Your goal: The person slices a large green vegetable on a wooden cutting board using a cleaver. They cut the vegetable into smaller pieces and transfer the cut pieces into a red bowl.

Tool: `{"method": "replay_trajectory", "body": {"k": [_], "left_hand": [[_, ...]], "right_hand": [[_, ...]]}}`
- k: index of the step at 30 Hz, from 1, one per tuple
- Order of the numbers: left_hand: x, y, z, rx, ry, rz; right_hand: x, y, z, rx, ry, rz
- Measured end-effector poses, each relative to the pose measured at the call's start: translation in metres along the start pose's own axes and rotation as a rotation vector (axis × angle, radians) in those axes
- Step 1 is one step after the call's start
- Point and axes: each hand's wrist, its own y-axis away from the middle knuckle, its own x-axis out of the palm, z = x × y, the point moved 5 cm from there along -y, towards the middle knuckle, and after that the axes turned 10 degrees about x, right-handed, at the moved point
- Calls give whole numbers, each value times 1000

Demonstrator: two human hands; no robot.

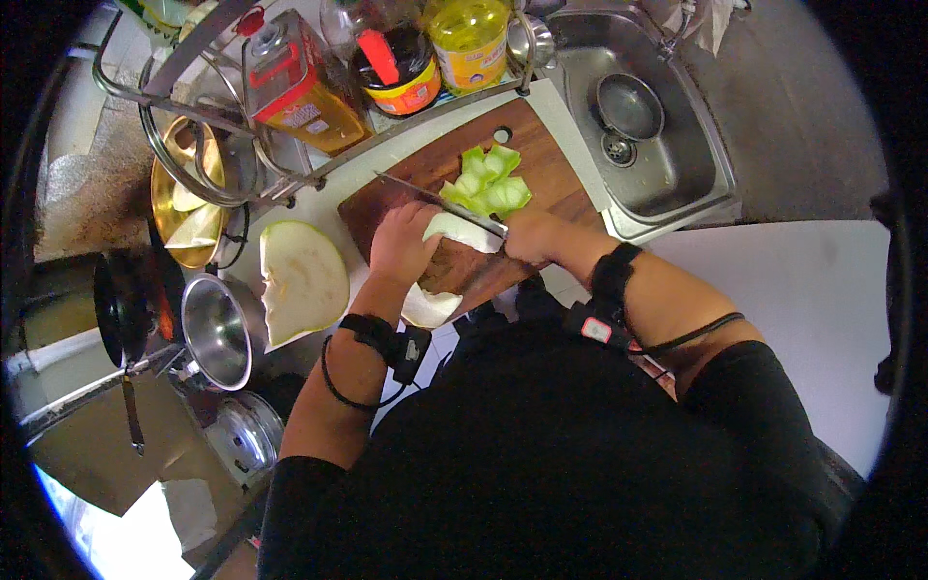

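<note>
My right hand (pixel 533 237) is closed around the handle of a kitchen knife (pixel 435 201), whose blade points to the far left. Beneath the blade lies a thick white slice of melon or gourd (pixel 464 233). My left hand (pixel 403 243) presses on the left end of this slice, close to the blade. All of this is on a brown wooden cutting board (pixel 573 188). Light-green peel pieces (pixel 487 181) are heaped behind the knife. Another pale piece (pixel 432 307) sits at the board's near edge. Left of the board rests a large cut melon section (pixel 306 283) with a green rind.
A metal rack (pixel 428 116) at the back holds an oil can (pixel 308 94), a dark jar (pixel 399 80) and a yellow oil bottle (pixel 470 47). The steel sink (pixel 681 152) holds a bowl (pixel 631 107). At left are a golden dish (pixel 161 192) and a steel pot (pixel 217 333).
</note>
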Motion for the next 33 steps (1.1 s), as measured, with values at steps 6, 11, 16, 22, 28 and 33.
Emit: {"method": "replay_trajectory", "body": {"k": [6, 11, 16, 22, 28, 33], "left_hand": [[-4, 4, 5, 19, 13, 76], [-30, 3, -6, 168, 83, -70], [-38, -6, -10, 233, 21, -51], [-21, -20, 17, 102, -28, 30], [-23, -26, 42, -210, -81, 97], [-21, -42, -5, -104, 19, -155]], "right_hand": [[-3, 23, -48, 212, -226, 236], [-7, 34, -44, -148, -332, -95], [-11, 43, -57, -56, -322, -191], [-32, 65, -82, -15, -324, -345], [-27, 78, -111, -148, -587, -387], [-3, 71, -141, 60, -1115, 19]]}}
